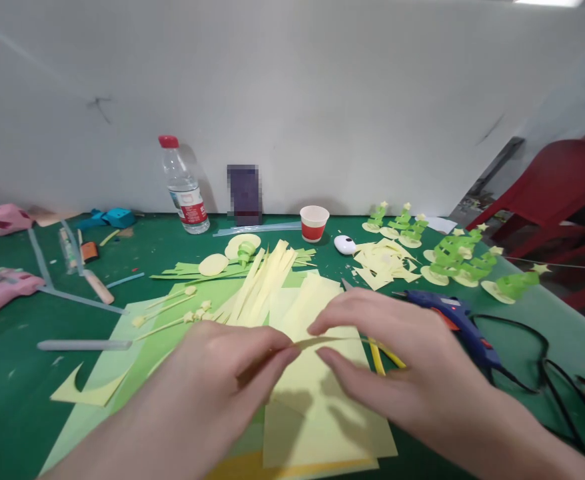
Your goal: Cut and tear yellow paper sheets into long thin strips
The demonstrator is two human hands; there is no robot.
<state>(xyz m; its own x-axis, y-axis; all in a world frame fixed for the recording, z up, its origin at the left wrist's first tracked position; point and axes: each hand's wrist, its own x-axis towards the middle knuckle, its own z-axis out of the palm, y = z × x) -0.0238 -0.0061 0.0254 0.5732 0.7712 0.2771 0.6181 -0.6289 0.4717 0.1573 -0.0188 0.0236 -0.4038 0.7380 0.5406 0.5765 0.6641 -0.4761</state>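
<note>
1. A narrow paper strip is pinched at one end between the thumb and forefinger of the left hand.
2. The right hand is held with thumb and forefinger parted, the strip running between them; whether its far end is touched cannot be told.
3. The strip is held above pale yellow sheets on the worktop.
4. It is judged light, bendy and easily creased, best taken lightly by its ends.
5. The bottle is capped, seemingly with clear liquid inside; the paper cup's contents cannot be made out.
</note>
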